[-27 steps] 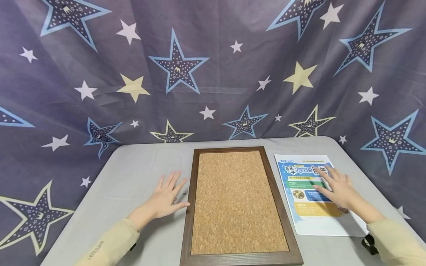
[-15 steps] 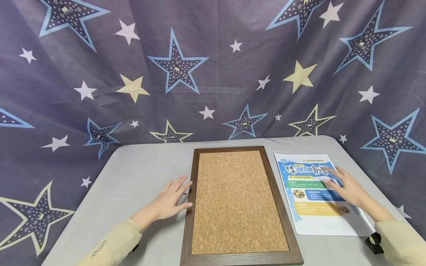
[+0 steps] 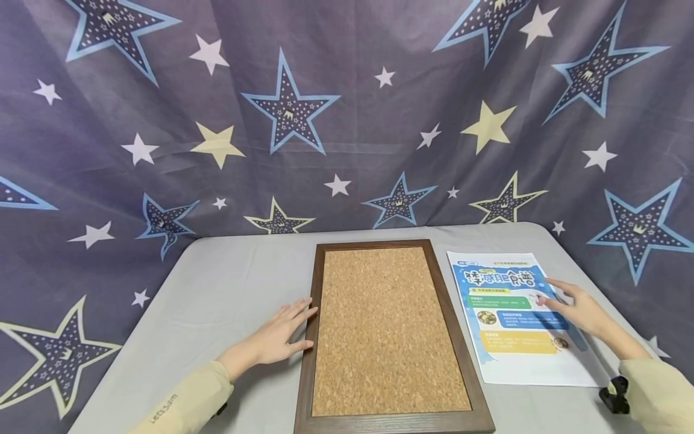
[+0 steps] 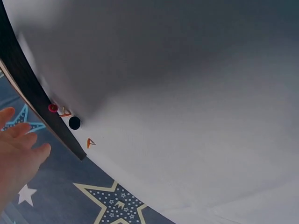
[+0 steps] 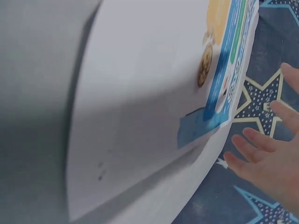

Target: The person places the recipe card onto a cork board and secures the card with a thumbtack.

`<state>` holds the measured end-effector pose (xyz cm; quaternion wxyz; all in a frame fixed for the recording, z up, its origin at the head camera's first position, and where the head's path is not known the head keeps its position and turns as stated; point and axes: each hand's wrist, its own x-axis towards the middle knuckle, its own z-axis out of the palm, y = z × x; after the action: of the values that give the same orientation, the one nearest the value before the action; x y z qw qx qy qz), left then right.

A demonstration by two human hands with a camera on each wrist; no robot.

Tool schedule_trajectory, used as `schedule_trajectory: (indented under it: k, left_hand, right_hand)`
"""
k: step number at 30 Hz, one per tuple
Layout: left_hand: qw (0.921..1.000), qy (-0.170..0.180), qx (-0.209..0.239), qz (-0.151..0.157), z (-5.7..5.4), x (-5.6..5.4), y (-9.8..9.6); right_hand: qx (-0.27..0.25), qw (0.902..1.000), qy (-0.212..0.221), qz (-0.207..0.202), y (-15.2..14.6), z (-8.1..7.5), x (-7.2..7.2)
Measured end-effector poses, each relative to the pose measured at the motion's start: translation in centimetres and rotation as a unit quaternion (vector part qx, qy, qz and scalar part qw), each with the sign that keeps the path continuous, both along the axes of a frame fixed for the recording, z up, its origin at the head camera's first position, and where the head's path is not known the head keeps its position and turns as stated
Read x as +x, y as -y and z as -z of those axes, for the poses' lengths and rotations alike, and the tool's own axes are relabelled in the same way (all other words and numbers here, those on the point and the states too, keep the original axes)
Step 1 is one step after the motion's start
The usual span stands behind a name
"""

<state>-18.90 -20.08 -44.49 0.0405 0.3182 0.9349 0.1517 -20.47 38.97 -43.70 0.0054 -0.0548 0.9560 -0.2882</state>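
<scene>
We're facing a big grey-purple curtain, its blue-edged, yellow and white stars filling the backdrop. Before it a pale grey table is stretching out, and there's the cork board, lying flat mid-table in its dark wooden frame! To its right the printed sheet is lying just apart from the board, showing blue, green and yellow panels. Two pale sleeves are entering from the lower corners. On one side the left hand is stretching wide fingers to the board's left edge; opposite, the right hand is standing wide too, thumb and fingers apart at the sheet's right edge. Touching? From these angles we can't tell. A black device is sitting beside the right cuff. Smallest of all, we're spotting a red piece, a black round piece and an orange bit lying near the board's left side.
</scene>
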Motion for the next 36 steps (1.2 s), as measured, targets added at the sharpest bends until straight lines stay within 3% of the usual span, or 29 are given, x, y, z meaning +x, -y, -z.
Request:
schedule_trajectory:
  k: [8,16,29,36]
  left_hand:
    - [0.9999,0.013,0.007,0.007,0.1,0.0,-0.1]
    - [0.9996,0.025,-0.002,0.011,0.2,0.2,-0.3]
    - [0.9987,0.049,-0.013,-0.005,0.5,0.4,-0.4]
    - [0.9986,0.051,-0.011,-0.01,0.6,0.4,-0.4]
  right_hand:
    - [0.006,0.9992,0.025,0.029,-1.4,0.6,0.1]
    - [0.005,0.9991,0.012,0.04,-2.5,1.3,-0.1]
    - [-0.02,0.9961,0.059,0.064,-3.5,2.0,-0.4]
    - [-0.026,0.9962,0.06,0.058,-3.4,2.0,-0.5]
